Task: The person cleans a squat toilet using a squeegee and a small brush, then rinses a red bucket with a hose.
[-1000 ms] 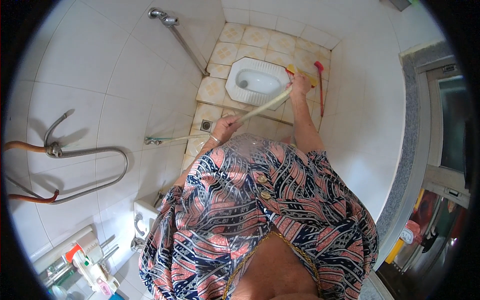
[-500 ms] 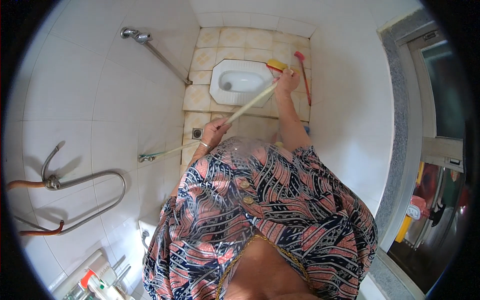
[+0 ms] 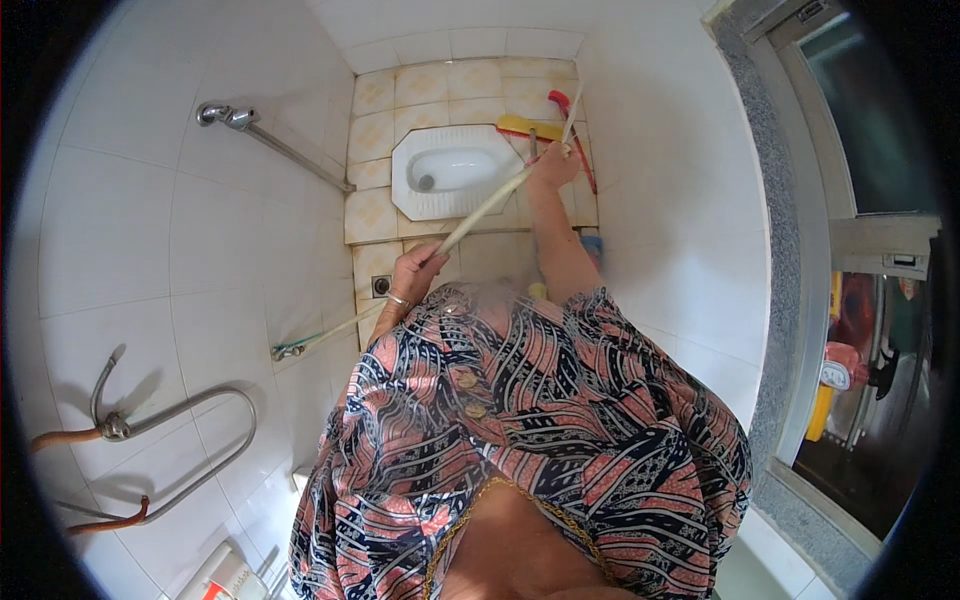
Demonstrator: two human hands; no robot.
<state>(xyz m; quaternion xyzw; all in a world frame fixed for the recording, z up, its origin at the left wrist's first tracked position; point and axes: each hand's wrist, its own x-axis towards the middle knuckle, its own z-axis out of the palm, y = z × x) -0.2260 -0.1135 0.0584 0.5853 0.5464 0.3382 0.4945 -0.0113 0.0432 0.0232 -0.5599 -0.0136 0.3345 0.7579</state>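
Cream hose gripped in left hand and right hand; white squat toilet beyond.

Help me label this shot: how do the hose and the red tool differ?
The hose is pale cream; the red tool is bright red. The hose is held by the left hand and right hand, while neither holds the red tool. The red tool has a wider head; the hose shows none. Both are long and slender.
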